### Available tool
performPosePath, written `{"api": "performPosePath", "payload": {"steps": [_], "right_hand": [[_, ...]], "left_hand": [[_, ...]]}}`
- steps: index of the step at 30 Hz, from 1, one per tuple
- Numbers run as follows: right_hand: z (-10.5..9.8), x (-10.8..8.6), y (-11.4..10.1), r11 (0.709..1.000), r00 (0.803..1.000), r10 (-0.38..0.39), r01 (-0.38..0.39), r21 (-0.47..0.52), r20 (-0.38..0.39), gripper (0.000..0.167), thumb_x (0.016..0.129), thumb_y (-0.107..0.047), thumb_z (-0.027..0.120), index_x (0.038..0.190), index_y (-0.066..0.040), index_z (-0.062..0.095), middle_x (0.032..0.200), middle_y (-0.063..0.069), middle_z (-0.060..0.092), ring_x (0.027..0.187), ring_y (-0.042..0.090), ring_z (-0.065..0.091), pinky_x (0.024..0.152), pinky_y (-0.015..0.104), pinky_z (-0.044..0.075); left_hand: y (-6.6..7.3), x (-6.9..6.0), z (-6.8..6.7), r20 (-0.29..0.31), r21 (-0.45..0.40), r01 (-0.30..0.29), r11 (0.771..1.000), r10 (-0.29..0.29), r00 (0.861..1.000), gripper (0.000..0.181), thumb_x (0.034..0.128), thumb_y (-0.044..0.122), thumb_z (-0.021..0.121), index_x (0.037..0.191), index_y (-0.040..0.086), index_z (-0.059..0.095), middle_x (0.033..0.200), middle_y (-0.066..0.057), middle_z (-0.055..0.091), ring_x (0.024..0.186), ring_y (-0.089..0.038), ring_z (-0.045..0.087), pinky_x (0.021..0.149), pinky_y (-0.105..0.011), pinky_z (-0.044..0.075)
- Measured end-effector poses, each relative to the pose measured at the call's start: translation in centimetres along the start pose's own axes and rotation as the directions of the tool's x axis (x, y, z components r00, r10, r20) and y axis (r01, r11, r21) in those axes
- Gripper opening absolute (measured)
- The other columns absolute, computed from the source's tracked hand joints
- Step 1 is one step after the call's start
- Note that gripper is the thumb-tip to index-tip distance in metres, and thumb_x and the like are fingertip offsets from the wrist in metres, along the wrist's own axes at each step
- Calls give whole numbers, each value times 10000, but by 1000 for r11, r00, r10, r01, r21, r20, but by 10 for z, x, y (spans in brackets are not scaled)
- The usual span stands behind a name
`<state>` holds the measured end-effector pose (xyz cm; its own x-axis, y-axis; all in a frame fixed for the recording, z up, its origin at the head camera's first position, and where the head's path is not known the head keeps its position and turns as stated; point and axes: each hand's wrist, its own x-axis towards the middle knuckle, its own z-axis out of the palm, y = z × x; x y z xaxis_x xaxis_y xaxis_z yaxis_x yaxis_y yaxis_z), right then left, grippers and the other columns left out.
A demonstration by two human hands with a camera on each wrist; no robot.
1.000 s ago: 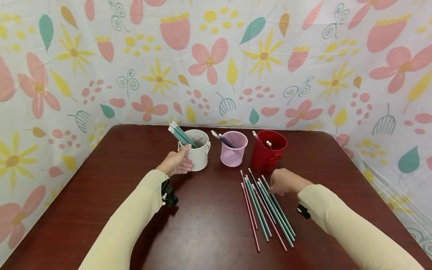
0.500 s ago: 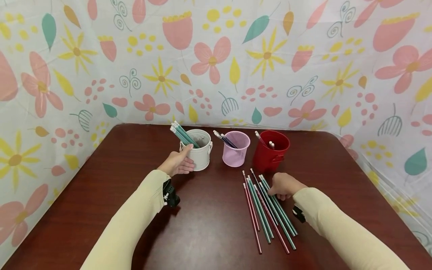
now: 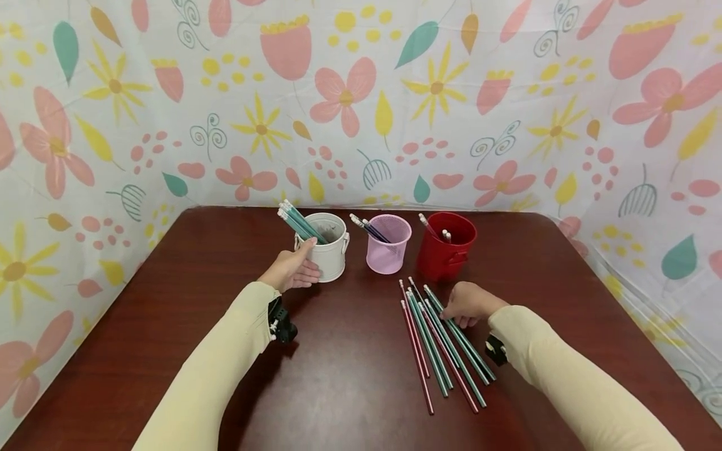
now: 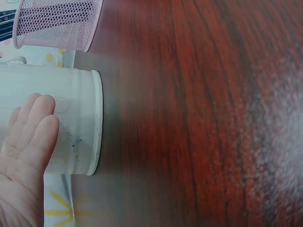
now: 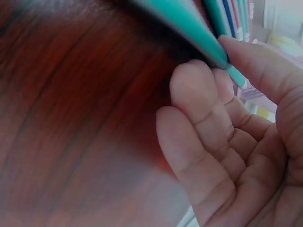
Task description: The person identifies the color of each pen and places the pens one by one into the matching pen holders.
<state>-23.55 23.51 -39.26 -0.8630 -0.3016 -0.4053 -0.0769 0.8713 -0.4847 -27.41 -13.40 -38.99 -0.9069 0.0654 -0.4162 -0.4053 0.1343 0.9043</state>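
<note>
White pail [image 3: 331, 262], pink mesh cup [image 3: 387, 257] and red pail [image 3: 442, 258] stand in a row near the far edge of the brown desk [image 3: 338, 369]. Green pencils [image 3: 304, 220] lean out of the white pail, white erasers uppermost; dark pencils [image 3: 375, 233] tilt in the cup, and a few pencils in the red pail show their erasers, 2 of them side by side.

The left hand [image 3: 290, 268] rests against the white pail with a wide grip, fingers straight along its side and thumb near the rim. In front of the red pail, red, green and dark loose pencils [image 3: 418, 362] lie slanting together, eraser ends towards the containers. At their right side, the right hand [image 3: 469, 304] has a narrow grip, thumb and fingertips pinching a green pencil [image 5: 189, 23]. A flower-patterned curtain [image 3: 361, 106] hangs behind the desk.
</note>
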Motion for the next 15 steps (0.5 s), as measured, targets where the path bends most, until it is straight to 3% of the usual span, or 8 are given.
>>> {"api": "performPosePath", "payload": {"steps": [7,10,15], "right_hand": [[-24,-11,-25,986,986,-162,164,39,-45,134,821,-109,670,707,-37,673,626,17,637,563,148,613,532,311,526],[-38,-16,-51,968,962,-245,250,23,-121,88,810,-81,671,735,-36,683,598,-4,620,561,138,607,542,272,490],[-58,-23,-92,942,905,-332,334,-38,-267,85,821,-96,698,771,-27,699,595,-25,631,602,156,627,615,250,457]], "left_hand": [[1,-2,0,5,-7,4,1000,-4,1000,759,936,559,475,1158,-163,554,866,-156,674,772,-221,679,807,-371,546],[1,-3,0,1,-13,5,1000,-5,1000,753,939,552,475,1156,-165,552,838,-143,671,743,-206,673,780,-358,552],[2,-4,1,-1,-9,3,1000,-3,1000,748,938,548,474,1157,-163,551,819,-134,668,729,-200,669,711,-315,553]]}}
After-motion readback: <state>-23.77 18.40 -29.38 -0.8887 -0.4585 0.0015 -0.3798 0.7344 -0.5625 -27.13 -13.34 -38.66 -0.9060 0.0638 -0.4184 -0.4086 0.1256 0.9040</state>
